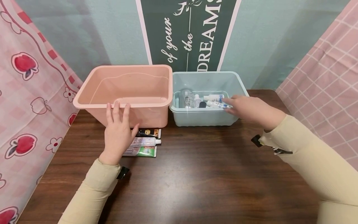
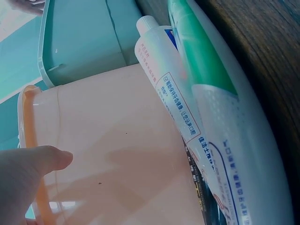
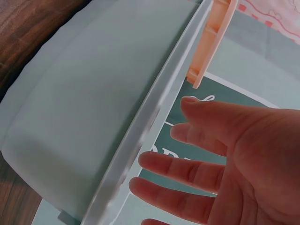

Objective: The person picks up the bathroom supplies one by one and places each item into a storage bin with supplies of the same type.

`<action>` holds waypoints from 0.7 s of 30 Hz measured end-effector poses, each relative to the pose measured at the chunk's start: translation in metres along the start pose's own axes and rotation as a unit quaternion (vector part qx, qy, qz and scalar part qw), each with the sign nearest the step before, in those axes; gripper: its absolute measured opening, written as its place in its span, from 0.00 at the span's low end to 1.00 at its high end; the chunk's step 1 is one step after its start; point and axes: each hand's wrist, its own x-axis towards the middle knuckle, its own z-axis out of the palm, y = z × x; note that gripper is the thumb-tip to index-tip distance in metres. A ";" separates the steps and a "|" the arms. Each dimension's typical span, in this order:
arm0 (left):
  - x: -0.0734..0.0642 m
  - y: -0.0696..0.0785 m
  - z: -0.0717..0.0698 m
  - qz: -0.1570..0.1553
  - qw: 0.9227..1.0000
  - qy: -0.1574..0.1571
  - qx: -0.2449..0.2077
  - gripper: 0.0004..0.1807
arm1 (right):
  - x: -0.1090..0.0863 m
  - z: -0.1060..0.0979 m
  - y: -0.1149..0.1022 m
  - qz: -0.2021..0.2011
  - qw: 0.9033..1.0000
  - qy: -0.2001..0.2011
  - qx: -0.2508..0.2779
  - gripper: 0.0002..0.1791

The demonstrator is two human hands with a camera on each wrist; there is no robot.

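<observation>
My left hand [image 1: 116, 137] rests its straight fingertips on the front rim of the pink bin [image 1: 153, 116], with the thumb [image 2: 54, 158] by its outer wall. In front of that bin lie a black toothpaste tube [image 1: 148, 133], a white one [image 1: 144, 142] and a green-and-white one [image 1: 146, 151], partly behind the hand. My right hand [image 1: 249, 109] hovers over the right side of the blue bin [image 1: 204, 119]. Its fingers [image 3: 187, 171] spread with nothing between them. Inside that bin lie a clear bottle [image 1: 186, 99], a small bottle [image 1: 197, 101] and two white tubes [image 1: 214, 97].
Both bins stand side by side at the back of the dark wooden table [image 1: 195, 174]. Behind them hangs a green cloth with a lettered panel [image 1: 188, 37]. A fruit-patterned curtain [image 1: 25, 109] is on the left, a pink checked one [image 1: 321, 77] on the right.
</observation>
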 end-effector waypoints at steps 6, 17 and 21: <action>0.000 -0.001 -0.001 0.004 1.000 -0.001 0.000 0.44 | -0.009 0.006 -0.001 -0.012 0.998 0.058 0.002 0.24; 0.000 0.000 0.000 0.004 1.000 0.004 -0.004 0.44 | -0.021 0.045 -0.002 -0.010 0.979 0.201 0.029 0.26; 0.000 0.000 0.000 0.003 1.000 0.003 -0.002 0.44 | -0.020 0.061 0.000 -0.018 0.968 0.248 0.036 0.28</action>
